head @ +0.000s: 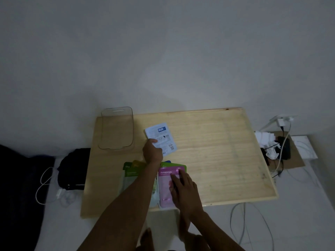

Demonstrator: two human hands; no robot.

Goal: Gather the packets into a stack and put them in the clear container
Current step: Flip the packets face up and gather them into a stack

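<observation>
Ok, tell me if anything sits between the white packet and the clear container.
Nothing visible does. The white packet lies just right of the clear container, with only bare wooden board between them. The left hand rests on the packet's near edge, and the container looks empty.

Dim room, wooden worktop [208, 151] against a grey wall. Clear container [117, 128] stands at the far left corner. Left hand [152, 152] pinches the near left corner of a white packet [161, 137] beside the container. Right hand [183, 185] lies flat on a pink "Pomegranate" packet [165, 185], topping overlapped green packets [131, 171] at the near edge.
</observation>
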